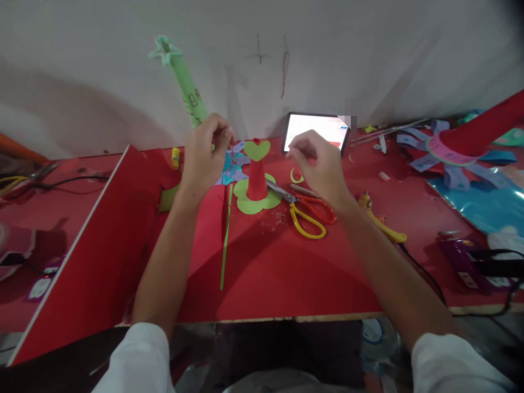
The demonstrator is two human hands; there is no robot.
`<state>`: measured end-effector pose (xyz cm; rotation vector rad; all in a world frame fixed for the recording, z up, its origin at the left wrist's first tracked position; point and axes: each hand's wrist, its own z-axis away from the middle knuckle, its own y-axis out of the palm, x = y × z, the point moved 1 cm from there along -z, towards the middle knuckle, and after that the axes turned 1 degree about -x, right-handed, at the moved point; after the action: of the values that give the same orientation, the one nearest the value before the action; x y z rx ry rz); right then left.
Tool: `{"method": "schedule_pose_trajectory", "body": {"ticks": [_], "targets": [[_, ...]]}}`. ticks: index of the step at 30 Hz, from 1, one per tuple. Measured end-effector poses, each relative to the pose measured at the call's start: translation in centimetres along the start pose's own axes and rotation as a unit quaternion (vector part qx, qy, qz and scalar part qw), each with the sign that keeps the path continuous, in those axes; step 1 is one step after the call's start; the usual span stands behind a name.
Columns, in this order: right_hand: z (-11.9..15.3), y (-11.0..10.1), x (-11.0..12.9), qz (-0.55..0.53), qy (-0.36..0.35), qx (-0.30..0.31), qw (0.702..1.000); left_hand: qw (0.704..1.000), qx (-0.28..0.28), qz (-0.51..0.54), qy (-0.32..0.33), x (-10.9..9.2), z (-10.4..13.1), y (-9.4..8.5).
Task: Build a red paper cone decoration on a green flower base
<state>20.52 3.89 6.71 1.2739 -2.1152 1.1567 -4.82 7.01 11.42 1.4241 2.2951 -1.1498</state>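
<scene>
My left hand (208, 155) is raised above the table, its thumb and fingers pinched together; whatever is between them is too small to make out. Behind it a green paper tube (186, 82) with a star-shaped top and dark writing leans toward the upper left. My right hand (321, 166) is also closed in a pinch, in front of a lit tablet (295, 128), its contents unclear. Between and below the hands stands a red paper cone (256, 183) on a green flower-shaped base (250, 206), with a green heart (257, 150) at its top. Scissors (309, 226) with yellow and red handles lie beside the base.
A thin green paper strip (226, 240) lies on the red table (286, 284). A yellow glue gun (387, 224) rests at right, near a red cone with paper petals (450, 147). A red board (94, 245) stands tilted at left. A glue stick (176, 158) stands behind.
</scene>
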Motion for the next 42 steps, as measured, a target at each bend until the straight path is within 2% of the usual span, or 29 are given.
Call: {"method": "schedule_pose_trajectory", "body": {"ticks": [4,6,8,13,16,19,24,29,37,42], "targets": [[4.6,-1.0,-1.2,0.192,0.031,0.089,0.977,0.998,-0.053,-0.006,-0.019,0.5,0.8,0.6],[6.7,-1.1,-2.0,0.258,0.045,0.132,0.956,0.994,-0.106,-0.001,-0.039,1.1,2.2,1.2],[8.1,-0.9,-2.8,0.299,0.055,0.161,0.939,0.99,-0.123,0.009,-0.065,2.0,4.4,1.9],[9.5,-0.5,-3.3,0.353,0.063,0.227,0.905,0.98,-0.118,0.034,-0.158,5.1,11.2,3.5],[9.6,-0.8,-2.8,0.369,0.059,0.261,0.89,0.978,-0.075,0.037,-0.193,6.5,13.4,4.2],[9.7,-1.1,-2.4,0.375,0.065,0.282,0.881,0.978,-0.063,0.044,-0.196,7.0,13.6,4.6],[9.9,-1.7,-2.4,0.382,0.069,0.324,0.863,0.976,-0.049,0.065,-0.204,6.7,13.2,4.7],[9.5,-1.7,-2.4,0.363,0.091,0.337,0.864,0.975,-0.031,0.088,-0.204,6.7,13.3,4.8],[9.4,-1.6,-2.0,0.346,0.096,0.288,0.888,0.974,-0.027,0.089,-0.206,7.0,13.3,4.9],[9.4,-1.5,-2.0,0.381,0.115,0.275,0.875,0.976,-0.033,0.069,-0.202,6.8,13.2,4.8]]}}
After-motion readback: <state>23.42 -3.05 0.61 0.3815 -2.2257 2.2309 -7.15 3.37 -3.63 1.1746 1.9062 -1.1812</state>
